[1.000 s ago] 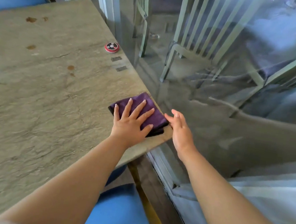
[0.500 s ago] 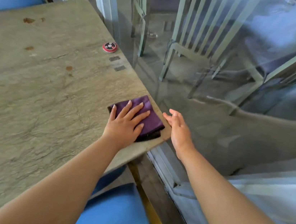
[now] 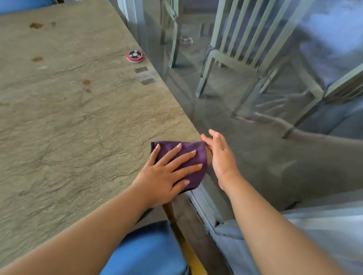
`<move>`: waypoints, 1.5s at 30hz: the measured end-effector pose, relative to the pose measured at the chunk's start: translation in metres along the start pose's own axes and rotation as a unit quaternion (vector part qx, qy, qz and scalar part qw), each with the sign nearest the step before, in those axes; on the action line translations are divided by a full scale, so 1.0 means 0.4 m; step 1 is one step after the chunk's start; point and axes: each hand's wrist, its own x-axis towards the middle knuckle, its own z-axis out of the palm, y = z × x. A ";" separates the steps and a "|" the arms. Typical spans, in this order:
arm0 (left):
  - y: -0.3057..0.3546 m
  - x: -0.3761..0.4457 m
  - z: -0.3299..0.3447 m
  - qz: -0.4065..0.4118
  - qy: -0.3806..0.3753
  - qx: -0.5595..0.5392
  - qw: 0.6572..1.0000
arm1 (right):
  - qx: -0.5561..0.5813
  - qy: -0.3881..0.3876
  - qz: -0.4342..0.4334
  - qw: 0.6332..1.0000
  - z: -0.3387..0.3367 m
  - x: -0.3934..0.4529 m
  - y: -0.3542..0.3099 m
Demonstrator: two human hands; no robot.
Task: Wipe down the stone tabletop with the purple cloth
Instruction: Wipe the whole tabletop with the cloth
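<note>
At the tabletop (image 3: 67, 122) corner, 4 o'clock: purple cloth (image 3: 193, 152), folded, soft, light. Left hand (image 3: 166, 177) pressed flat, fingers splayed. Right hand (image 3: 221, 158) open, empty, touching its edge. Likely best driven by palm pressure.

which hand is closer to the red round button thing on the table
Left. The left hand lies flat on the purple cloth, on the tabletop below the red disc. The right hand sits off the table's edge, slightly farther.
</note>
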 end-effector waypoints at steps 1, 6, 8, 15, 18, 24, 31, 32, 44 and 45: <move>0.002 0.024 -0.007 -0.017 0.002 -0.010 1.000 | -0.007 0.004 -0.003 1.000 0.000 0.000 0.001; 0.026 0.153 -0.028 -0.107 -0.009 -0.017 0.994 | -0.074 0.023 -0.002 0.997 -0.006 -0.006 -0.014; 0.033 0.135 -0.020 -0.109 -0.005 -0.022 0.994 | -0.104 0.013 -0.015 0.994 -0.006 -0.015 -0.016; 0.007 -0.089 -0.006 -0.053 -0.021 -0.018 0.998 | -0.312 0.022 -0.110 0.943 0.068 -0.078 -0.008; -0.065 -0.134 -0.029 -0.032 -0.031 -0.120 0.992 | -0.424 0.075 -0.207 0.879 0.135 -0.144 0.008; -0.236 -0.317 -0.033 -0.339 0.045 -0.158 0.926 | -0.596 -0.064 -0.223 0.769 0.234 -0.153 0.043; -0.247 -0.434 -0.018 -0.463 0.029 -0.129 0.876 | -0.637 -0.057 -0.190 0.745 0.345 -0.068 -0.018; -0.253 -0.432 -0.019 -0.462 0.040 -0.153 0.873 | -0.642 -0.075 -0.213 0.733 0.369 -0.085 -0.020; -0.345 -0.593 -0.056 -0.504 0.186 -0.283 0.795 | -0.596 -0.365 -0.503 0.509 0.563 -0.192 -0.007; -0.366 -0.630 -0.044 -0.500 0.163 -0.257 0.810 | -0.601 -0.330 -0.484 0.544 0.579 -0.176 -0.018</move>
